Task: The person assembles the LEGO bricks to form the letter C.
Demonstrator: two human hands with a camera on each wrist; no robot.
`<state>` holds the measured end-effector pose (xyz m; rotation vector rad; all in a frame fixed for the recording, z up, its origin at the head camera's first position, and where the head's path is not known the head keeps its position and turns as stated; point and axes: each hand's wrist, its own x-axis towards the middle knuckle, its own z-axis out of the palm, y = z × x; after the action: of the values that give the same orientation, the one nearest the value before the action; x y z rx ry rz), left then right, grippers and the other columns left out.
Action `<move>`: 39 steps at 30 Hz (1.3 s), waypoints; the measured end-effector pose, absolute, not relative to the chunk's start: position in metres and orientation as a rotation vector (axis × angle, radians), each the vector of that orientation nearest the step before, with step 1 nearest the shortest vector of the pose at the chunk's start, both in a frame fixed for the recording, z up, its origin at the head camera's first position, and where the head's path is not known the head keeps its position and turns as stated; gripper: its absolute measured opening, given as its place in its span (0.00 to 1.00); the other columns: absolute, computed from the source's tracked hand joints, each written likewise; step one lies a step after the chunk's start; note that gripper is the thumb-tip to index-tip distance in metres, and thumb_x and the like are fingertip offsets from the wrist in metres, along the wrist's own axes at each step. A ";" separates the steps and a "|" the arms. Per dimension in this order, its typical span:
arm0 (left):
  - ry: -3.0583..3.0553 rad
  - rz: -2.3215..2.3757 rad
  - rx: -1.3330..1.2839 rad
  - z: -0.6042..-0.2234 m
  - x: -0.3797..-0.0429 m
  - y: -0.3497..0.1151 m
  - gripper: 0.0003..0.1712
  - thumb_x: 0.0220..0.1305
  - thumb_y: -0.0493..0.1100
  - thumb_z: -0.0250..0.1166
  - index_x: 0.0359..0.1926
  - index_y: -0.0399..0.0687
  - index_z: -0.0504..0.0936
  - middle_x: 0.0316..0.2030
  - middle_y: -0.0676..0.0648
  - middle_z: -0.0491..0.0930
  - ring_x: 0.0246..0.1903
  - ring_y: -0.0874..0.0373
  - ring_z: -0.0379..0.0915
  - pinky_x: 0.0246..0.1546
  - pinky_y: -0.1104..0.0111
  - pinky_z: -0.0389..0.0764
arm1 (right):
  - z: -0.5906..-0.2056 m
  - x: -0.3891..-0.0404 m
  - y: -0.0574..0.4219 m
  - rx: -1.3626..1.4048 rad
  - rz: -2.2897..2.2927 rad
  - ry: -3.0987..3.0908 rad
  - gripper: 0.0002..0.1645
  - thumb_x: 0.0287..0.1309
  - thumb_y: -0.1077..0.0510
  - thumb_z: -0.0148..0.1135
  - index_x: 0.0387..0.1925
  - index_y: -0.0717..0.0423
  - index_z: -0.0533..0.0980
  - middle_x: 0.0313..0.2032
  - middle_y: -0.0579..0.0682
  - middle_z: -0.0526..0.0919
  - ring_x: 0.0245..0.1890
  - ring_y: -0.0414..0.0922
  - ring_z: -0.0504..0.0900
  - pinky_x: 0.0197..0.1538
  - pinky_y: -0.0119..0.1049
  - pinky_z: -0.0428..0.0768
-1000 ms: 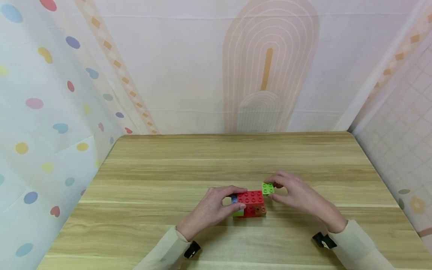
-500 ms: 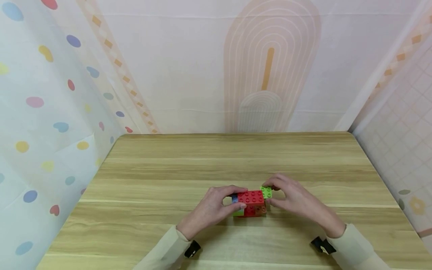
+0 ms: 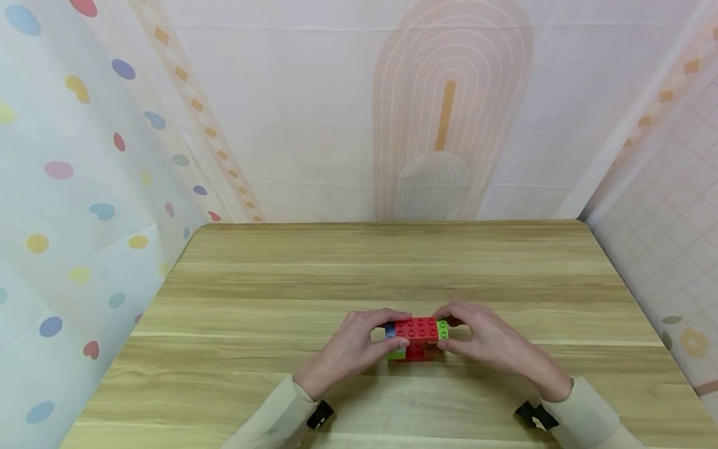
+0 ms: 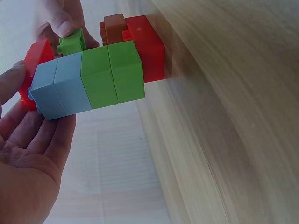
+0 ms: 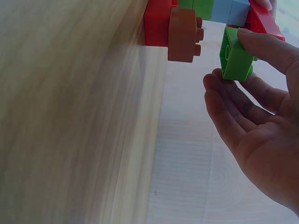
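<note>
A toy brick structure stands on the table: a lower red brick (image 4: 148, 49) on the tabletop, a column of green bricks (image 4: 112, 72) and light blue bricks (image 4: 60, 86), and a long red brick (image 3: 416, 328) across the top. My left hand (image 3: 353, 343) grips the top red brick between thumb and fingers at its left end. Between thumb and fingers, my right hand (image 3: 488, 330) pinches a small green brick (image 5: 238, 58), tucked partly beneath the red brick's right end. Below it, with a gap, a brown brick (image 5: 181, 35) sits on the lower red brick, studs up.
The wood-grain table (image 3: 269, 280) spreads around the structure. A patterned cloth backdrop (image 3: 308, 125) rises behind and at both sides. Black wrist straps (image 3: 320, 415) show near the sleeves.
My right hand has brought the green brick left and nearer, from beside the top red brick to partly under its right end. The left hand and the structure have stayed in place.
</note>
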<state>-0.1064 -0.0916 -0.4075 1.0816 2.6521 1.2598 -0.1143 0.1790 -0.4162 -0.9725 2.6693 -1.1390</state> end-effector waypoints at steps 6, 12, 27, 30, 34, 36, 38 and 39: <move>2.659 1.247 1.065 -0.407 -0.107 -0.092 0.21 0.65 0.54 0.64 0.56 0.53 0.80 0.48 0.56 0.83 0.36 0.69 0.75 0.34 0.61 0.82 | -0.415 -0.112 0.177 -0.921 -1.154 2.630 0.21 0.57 0.49 0.69 0.50 0.48 0.76 0.46 0.39 0.81 0.46 0.41 0.81 0.50 0.41 0.81; 2.669 1.237 1.060 -0.407 -0.107 -0.091 0.21 0.65 0.54 0.64 0.56 0.53 0.80 0.47 0.56 0.83 0.33 0.68 0.74 0.30 0.63 0.81 | -0.413 -0.112 0.176 -0.888 -1.182 2.578 0.22 0.58 0.47 0.69 0.50 0.49 0.76 0.45 0.40 0.81 0.45 0.42 0.81 0.49 0.38 0.81; 2.680 1.233 1.072 -0.408 -0.108 -0.092 0.21 0.65 0.54 0.64 0.56 0.53 0.80 0.46 0.57 0.83 0.30 0.68 0.72 0.25 0.74 0.74 | -0.413 -0.112 0.174 -0.815 -1.277 2.479 0.22 0.57 0.47 0.69 0.50 0.51 0.76 0.44 0.42 0.81 0.44 0.39 0.81 0.47 0.34 0.81; 2.683 1.230 1.080 -0.408 -0.108 -0.092 0.21 0.65 0.54 0.63 0.56 0.53 0.80 0.46 0.57 0.83 0.30 0.68 0.72 0.25 0.73 0.75 | -0.413 -0.111 0.173 -0.771 -1.334 2.422 0.22 0.57 0.49 0.70 0.50 0.53 0.76 0.45 0.45 0.82 0.44 0.41 0.82 0.47 0.34 0.81; 2.688 1.212 1.106 -0.408 -0.108 -0.092 0.21 0.66 0.54 0.63 0.56 0.51 0.80 0.47 0.56 0.83 0.36 0.70 0.75 0.33 0.65 0.80 | -0.414 -0.111 0.173 -0.692 -1.449 2.302 0.23 0.57 0.53 0.70 0.52 0.57 0.76 0.45 0.50 0.82 0.43 0.44 0.83 0.43 0.35 0.83; 2.703 1.178 1.117 -0.407 -0.108 -0.092 0.22 0.67 0.55 0.62 0.57 0.51 0.80 0.48 0.56 0.83 0.39 0.70 0.76 0.38 0.64 0.79 | -0.415 -0.111 0.173 -0.656 -1.500 2.242 0.24 0.57 0.54 0.70 0.53 0.59 0.75 0.45 0.53 0.82 0.42 0.46 0.84 0.40 0.35 0.83; 2.709 1.158 1.129 -0.406 -0.108 -0.092 0.22 0.68 0.54 0.61 0.57 0.51 0.79 0.49 0.55 0.83 0.39 0.70 0.76 0.38 0.62 0.79 | -0.415 -0.110 0.173 -0.620 -1.544 2.182 0.25 0.58 0.56 0.69 0.54 0.62 0.73 0.44 0.55 0.83 0.42 0.49 0.84 0.38 0.35 0.83; 2.714 1.146 1.134 -0.406 -0.107 -0.092 0.22 0.68 0.55 0.61 0.57 0.51 0.79 0.49 0.55 0.82 0.39 0.71 0.75 0.38 0.62 0.79 | -0.415 -0.110 0.173 -0.604 -1.563 2.154 0.26 0.58 0.56 0.69 0.55 0.62 0.73 0.44 0.55 0.83 0.42 0.51 0.84 0.37 0.35 0.83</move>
<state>-0.1073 -0.0921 -0.4060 1.1341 2.7144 1.1464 -0.1101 0.1726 -0.4148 -0.6039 2.1541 -1.5626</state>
